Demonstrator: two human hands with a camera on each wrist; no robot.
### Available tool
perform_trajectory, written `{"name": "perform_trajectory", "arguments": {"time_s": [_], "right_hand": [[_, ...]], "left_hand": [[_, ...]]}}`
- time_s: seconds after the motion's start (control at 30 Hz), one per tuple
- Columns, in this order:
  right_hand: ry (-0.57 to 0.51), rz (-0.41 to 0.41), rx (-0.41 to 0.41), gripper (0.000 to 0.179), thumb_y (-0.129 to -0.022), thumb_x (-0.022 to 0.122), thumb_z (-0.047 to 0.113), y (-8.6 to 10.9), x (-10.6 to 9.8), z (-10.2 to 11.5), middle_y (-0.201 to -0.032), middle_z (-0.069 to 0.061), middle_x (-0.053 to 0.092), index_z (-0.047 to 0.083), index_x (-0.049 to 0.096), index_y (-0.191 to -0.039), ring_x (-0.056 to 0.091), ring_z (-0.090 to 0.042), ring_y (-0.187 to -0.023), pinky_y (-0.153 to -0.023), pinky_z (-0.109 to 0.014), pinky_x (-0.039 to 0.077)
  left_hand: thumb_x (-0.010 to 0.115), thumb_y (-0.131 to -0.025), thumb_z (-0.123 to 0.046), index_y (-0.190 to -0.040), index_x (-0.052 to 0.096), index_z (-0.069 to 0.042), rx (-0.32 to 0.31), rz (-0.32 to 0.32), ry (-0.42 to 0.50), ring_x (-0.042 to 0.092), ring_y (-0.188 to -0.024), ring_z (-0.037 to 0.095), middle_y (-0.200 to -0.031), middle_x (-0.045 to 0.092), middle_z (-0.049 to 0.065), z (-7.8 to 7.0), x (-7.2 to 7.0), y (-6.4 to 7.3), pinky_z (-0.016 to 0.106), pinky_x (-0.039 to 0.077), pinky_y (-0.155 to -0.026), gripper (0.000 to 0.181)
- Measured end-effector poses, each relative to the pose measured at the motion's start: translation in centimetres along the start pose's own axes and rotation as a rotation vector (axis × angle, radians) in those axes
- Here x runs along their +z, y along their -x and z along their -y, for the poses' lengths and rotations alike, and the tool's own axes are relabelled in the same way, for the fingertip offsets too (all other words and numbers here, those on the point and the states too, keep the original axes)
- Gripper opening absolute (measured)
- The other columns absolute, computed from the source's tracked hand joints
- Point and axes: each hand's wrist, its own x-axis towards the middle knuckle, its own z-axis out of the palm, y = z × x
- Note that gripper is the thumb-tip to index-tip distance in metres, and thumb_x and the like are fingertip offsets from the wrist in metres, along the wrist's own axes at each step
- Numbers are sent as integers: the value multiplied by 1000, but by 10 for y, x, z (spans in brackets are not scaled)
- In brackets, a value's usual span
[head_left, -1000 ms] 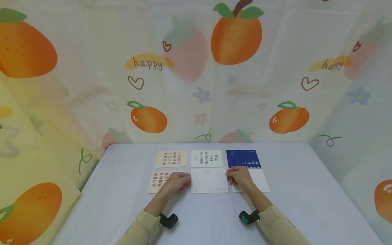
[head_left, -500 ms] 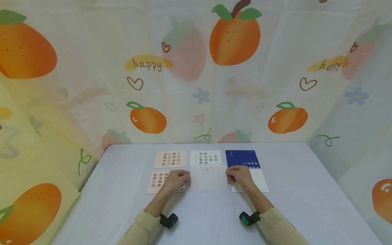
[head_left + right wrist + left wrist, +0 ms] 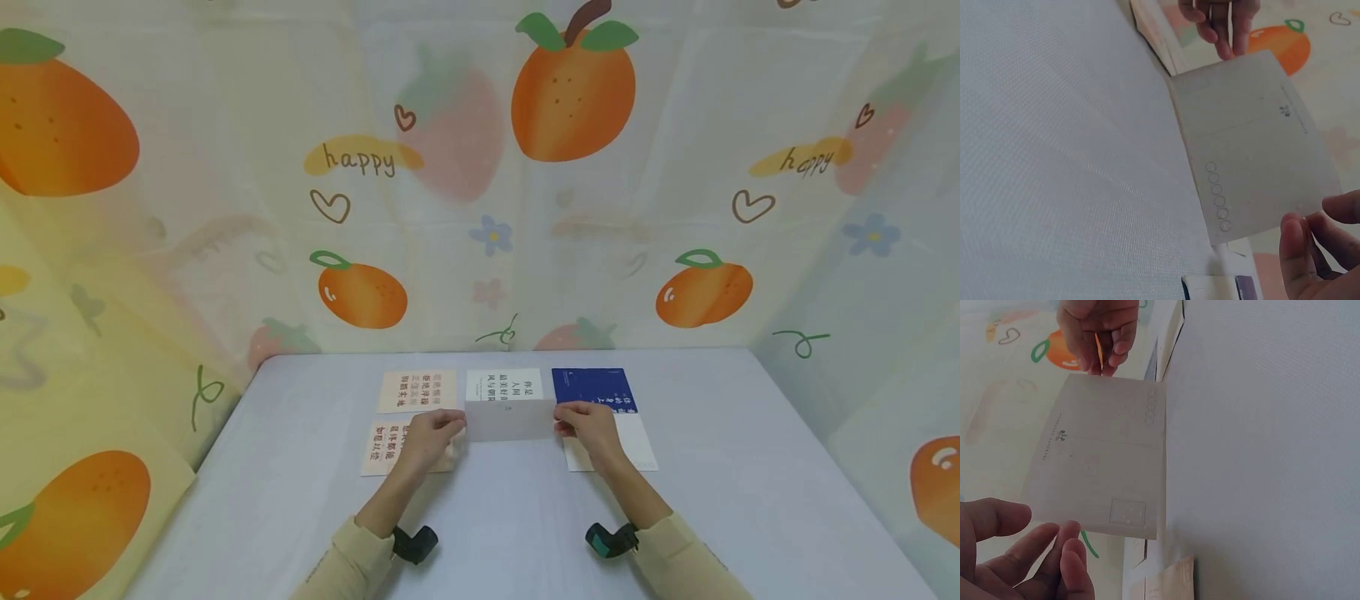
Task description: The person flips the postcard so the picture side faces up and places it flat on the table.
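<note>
A white postcard stands tilted up from the table between both hands, its plain back with a small emblem facing the person. At its left edge the left hand pinches it between thumb and fingers. The right hand pinches the opposite edge the same way. Printed circles and a stamp box show on the postcard in the left wrist view. Just behind it lies a white card with dark lettering, its lower part hidden by the held one.
Two cream cards with brown lettering, an upper one and a lower one, lie at left. To the right are a navy card and a white card below it. A white cloth covers the table; a fruit-print curtain hangs behind.
The postcard lay flat in the front middle spot a second ago. Its near edge has swung up off the table, so it now stands steeply tilted. Both hands have kept their hold and barely shifted.
</note>
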Motion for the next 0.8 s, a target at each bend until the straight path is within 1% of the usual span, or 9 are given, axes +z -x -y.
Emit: {"name": "perform_trajectory", "arguments": {"time_s": [0.13,0.3,0.43,0.57,0.63,0.8], "right_hand": [[-1,-7,-7,25,-93,61,8,1,0,0,-101,-23,70,-10,68,-109,65,-12,-73,-68,-20,56],[-17,-20,-12,24,-93,61,9,2,1,0,-102,-22,71,-9,69,-108,66,-11,-73,-69,-20,56],[-29,-26,-22,26,-94,60,10,3,1,0,-105,-25,69,-9,68,-109,66,-11,-74,-70,-21,56],[-17,-31,-22,28,-97,57,14,6,1,2,-111,-26,68,-6,69,-111,66,-13,-77,-74,-22,57],[-15,-33,-26,28,-98,56,15,8,1,3,-112,-26,68,-6,69,-111,66,-13,-78,-75,-23,57],[-47,-47,-24,28,-99,56,16,10,1,4,-109,-25,68,-6,69,-108,65,-11,-75,-70,-20,56]], "left_hand": [[60,-94,-21,-114,70,-4,-9,-18,8,63,-106,22,-114,71,10,-2,1,2,37,52,-89,28],[59,-95,-20,-112,71,-4,0,-33,18,63,-111,26,-114,72,10,-3,1,4,41,51,-93,26],[57,-96,-20,-111,72,-5,5,-49,38,62,-116,29,-113,73,10,-4,1,6,43,50,-96,26],[56,-97,-21,-111,72,-6,15,-63,58,61,-119,29,-113,73,9,-4,0,7,42,51,-97,27],[56,-97,-22,-111,72,-6,18,-70,67,61,-119,29,-113,73,9,-5,0,7,41,51,-97,27],[57,-96,-24,-109,73,-8,14,-92,80,62,-116,28,-113,73,8,-5,1,8,39,52,-95,26]]}}
